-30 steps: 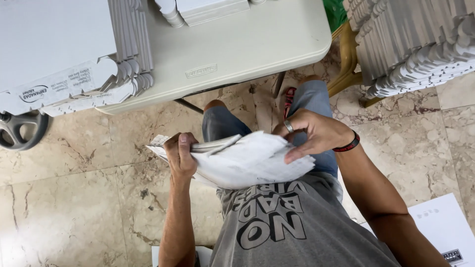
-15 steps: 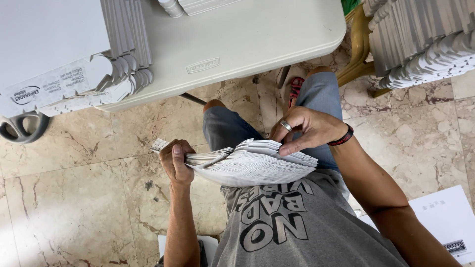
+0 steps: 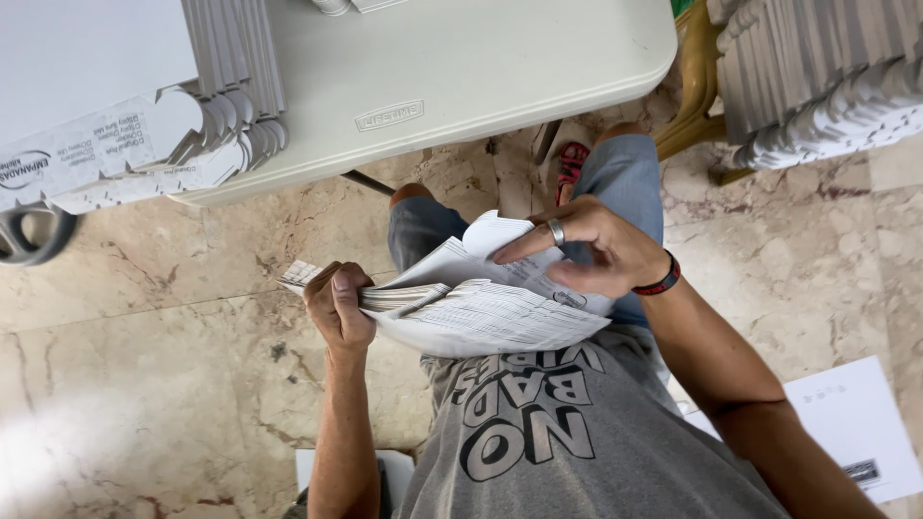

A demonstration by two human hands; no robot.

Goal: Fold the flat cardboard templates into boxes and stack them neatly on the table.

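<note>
Where flat before, top sheet (image 3: 500,252) lifted.

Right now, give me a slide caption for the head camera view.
Left hand grips a stack of flat printed white cardboard sheets while the right hand lifts the top sheet.

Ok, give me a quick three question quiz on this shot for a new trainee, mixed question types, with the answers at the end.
1. True or false: the left hand grips the stack of flat printed sheets by its edge, thumb on top.
2. Multiple choice: the right hand is A) resting on the table, B) lifting the top sheet of the stack, C) flat on the marble floor.
3. Fill in: on the right wrist sits a dark ___.

Key: 1 true; 2 B; 3 wristband.
</note>
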